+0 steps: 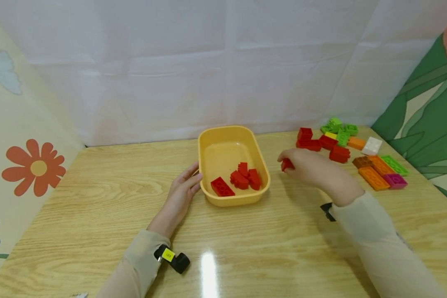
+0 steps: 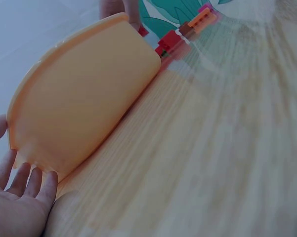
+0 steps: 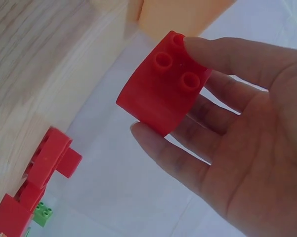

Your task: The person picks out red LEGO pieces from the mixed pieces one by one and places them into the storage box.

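A yellow plastic tub (image 1: 234, 201) stands on the table with several red toy bricks (image 1: 222, 187) inside, towards its near end. My left hand (image 1: 182, 188) rests against the tub's left side; in the left wrist view its fingertips (image 2: 50, 178) touch the outer wall, fingers fairly straight. Right of the tub, my right hand (image 1: 307, 167) pinches a red brick (image 3: 160, 89) between thumb and fingers. That brick has a curved side and round studs, seen in the right wrist view. It is held above the table.
At the back right lie more red bricks (image 1: 310, 145), green bricks (image 1: 343, 137), a white brick (image 1: 372, 146), orange bricks (image 1: 373, 178) and a magenta brick (image 1: 395, 181). A white cloth (image 1: 152, 74) hangs behind the wooden table (image 1: 108, 194). Patterned panels flank both sides.
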{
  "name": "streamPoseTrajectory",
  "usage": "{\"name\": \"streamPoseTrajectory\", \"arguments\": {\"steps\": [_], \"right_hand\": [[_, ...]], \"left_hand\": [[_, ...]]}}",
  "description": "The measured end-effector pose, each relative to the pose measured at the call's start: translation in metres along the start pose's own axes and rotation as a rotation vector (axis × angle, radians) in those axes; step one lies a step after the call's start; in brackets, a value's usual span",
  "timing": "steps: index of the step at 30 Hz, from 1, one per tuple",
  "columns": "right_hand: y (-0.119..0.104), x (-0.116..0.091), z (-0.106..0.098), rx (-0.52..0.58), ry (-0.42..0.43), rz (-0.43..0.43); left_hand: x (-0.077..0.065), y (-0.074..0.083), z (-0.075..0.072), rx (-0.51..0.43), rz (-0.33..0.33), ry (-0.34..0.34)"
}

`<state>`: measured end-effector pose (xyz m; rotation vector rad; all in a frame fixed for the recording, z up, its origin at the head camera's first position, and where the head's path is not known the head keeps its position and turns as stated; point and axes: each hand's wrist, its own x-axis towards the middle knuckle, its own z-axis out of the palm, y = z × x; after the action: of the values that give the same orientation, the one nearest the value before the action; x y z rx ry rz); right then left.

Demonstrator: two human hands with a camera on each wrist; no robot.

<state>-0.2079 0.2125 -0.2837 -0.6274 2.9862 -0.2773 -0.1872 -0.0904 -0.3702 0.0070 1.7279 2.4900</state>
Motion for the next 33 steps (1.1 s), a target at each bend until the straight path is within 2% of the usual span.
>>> {"name": "streamPoseTrajectory", "arguments": {"steps": [7, 14, 21, 33], "right_hand": [[-0.004, -0.002, -0.002, -0.011, 0.024, 0.008], [-0.010, -0.004, -0.003, -0.021, 0.056, -0.030], [-0.018, -0.005, -0.007, -0.029, 0.049, -0.028], [-0.028, -0.009, -0.010, -0.063, 0.133, -0.080]], "left_hand": [[0.001, 0.000, 0.000, 0.000, 0.000, -0.001], [0.000, 0.001, 0.000, 0.008, 0.000, 0.000], [-0.001, 0.001, 0.001, 0.006, -0.008, 0.005], [0.000, 0.001, 0.001, -0.003, -0.010, 0.009]]}}
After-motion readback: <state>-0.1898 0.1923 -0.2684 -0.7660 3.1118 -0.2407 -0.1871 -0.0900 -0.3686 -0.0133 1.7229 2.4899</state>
